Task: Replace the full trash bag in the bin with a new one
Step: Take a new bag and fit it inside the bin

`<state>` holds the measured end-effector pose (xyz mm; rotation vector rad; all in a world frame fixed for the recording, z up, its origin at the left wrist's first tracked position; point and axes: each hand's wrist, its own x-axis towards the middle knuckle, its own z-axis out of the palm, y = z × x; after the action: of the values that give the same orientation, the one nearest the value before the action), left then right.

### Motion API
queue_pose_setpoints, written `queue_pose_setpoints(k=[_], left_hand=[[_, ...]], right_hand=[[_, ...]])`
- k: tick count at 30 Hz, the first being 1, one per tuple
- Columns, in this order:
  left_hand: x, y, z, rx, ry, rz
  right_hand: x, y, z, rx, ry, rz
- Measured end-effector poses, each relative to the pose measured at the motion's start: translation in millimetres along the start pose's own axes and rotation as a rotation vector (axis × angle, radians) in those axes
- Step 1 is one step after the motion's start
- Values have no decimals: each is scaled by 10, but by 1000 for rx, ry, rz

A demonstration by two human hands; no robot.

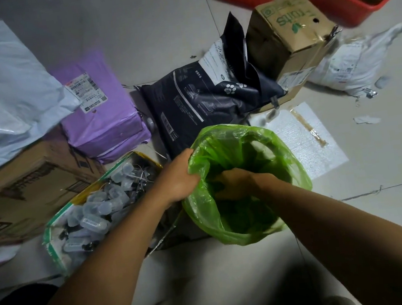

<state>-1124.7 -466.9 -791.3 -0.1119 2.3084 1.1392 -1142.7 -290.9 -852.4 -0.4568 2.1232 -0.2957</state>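
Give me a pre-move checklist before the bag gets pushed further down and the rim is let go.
1. Left hand holds the bag rim on the left side: ok.
2. Right hand is inside the bag mouth, reaching down: ok.
3. Bag folded over the bin rim all round: cannot tell, the bin itself is hidden by the plastic.
4. Bag empty, no old trash inside: ok as far as seen, only green film shows.
5. Bag reaches the bottom: cannot tell.
6. Room around the bin: not ok, the box of vials and the dark pouch crowd its left and far sides.
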Motion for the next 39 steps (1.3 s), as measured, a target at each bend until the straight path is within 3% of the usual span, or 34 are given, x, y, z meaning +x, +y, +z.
queue_pose_setpoints(k=[4, 11, 19, 25, 28, 32, 33, 38, 39], left_hand=[[61, 146, -50, 171, 25, -33], [95, 237, -55, 282, 43, -60], [-6, -9, -58, 260, 65, 1], [-48, 10, -7, 266, 86, 2], [-39, -3, 17, 265, 79, -2], [25, -40, -2, 271, 97, 3], [40, -38, 3, 274, 100, 6], [91, 7, 56, 293, 84, 20], [98, 17, 52, 296, 86, 22]], right_hand=[[-264, 82, -163, -77, 166, -3], [-464, 70, -173, -187, 274, -28], [25, 96, -74, -66, 294, 168], [55, -6, 98, -189, 69, 79], [81, -5, 235, -209, -169, 37], [51, 161, 262, -51, -492, 289], [20, 173, 231, -17, -509, 329], [-22, 297, 194, -264, -480, 105], [-37, 283, 248, -222, -472, 101]])
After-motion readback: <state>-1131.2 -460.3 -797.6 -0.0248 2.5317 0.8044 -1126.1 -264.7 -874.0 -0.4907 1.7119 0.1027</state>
